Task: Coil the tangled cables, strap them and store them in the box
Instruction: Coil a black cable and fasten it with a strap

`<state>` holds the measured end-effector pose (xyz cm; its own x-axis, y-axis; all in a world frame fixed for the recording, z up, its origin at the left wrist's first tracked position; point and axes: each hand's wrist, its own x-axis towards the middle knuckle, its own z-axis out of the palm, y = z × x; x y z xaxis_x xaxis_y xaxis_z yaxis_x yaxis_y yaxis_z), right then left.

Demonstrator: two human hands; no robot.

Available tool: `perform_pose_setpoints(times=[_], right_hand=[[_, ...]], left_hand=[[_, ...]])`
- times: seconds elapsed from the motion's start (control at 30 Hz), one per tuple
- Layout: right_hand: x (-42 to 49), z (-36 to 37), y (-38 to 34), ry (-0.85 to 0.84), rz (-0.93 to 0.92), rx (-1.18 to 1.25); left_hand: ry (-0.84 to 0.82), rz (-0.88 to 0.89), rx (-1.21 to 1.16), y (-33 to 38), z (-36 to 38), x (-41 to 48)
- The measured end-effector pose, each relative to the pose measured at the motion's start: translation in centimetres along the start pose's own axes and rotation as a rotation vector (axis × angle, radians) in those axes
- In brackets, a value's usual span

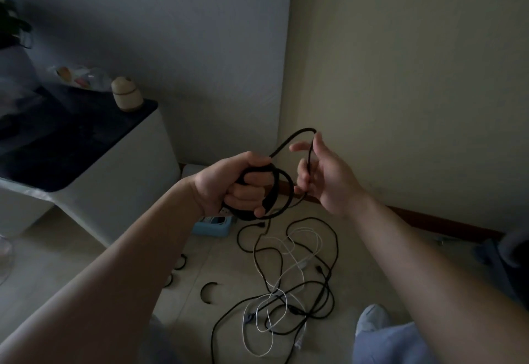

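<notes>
Left hand (240,186) grips the coiled thin black cable (276,192) in a fist, right hand (323,174), fingers half spread, pinches its free loop under the thumb, above tangle of black and white cables (286,286) on pale tiled floor (217,255).

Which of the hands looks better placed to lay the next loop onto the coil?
The right hand: it holds the loose black cable arching from the coil, which the left hand grips.
</notes>
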<state>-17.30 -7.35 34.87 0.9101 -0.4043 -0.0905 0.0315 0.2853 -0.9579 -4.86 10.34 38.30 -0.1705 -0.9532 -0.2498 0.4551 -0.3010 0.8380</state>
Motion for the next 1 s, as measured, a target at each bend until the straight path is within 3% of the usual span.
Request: perform_pose_setpoints(times=[0.13,0.23,0.53,0.7,0.8,0.87,1.0], right_hand=[[0.4,-0.9,0.2,0.185,-0.014,-0.238],[0.5,-1.1,0.9,0.110,0.095,-0.326],[-0.3,0.0,2.0,-0.270,0.169,-0.443],[-1.9,3.2,1.6,-0.371,0.111,-0.641],[-2.9,5.0,1.5,-0.363,-0.063,-0.813],[-3.1,5.4,0.8,-0.342,-0.136,-0.786],[-2.9,5.2,0.0,-0.380,-0.094,-0.546]], left_hand=[[-0.081,0.134,-0.165,0.2,-0.2,-0.3],[-0.025,0.298,-0.329,0.3,-0.2,-0.4],[0.583,0.756,-0.531,0.7,-1.3,0.1],[0.854,0.781,-0.392,1.1,-2.6,-0.2],[0.990,0.757,-0.239,0.7,-2.8,0.4],[1.052,0.735,-0.112,0.3,-2.9,0.8],[1.016,0.658,0.154,-0.5,-3.0,1.6]])
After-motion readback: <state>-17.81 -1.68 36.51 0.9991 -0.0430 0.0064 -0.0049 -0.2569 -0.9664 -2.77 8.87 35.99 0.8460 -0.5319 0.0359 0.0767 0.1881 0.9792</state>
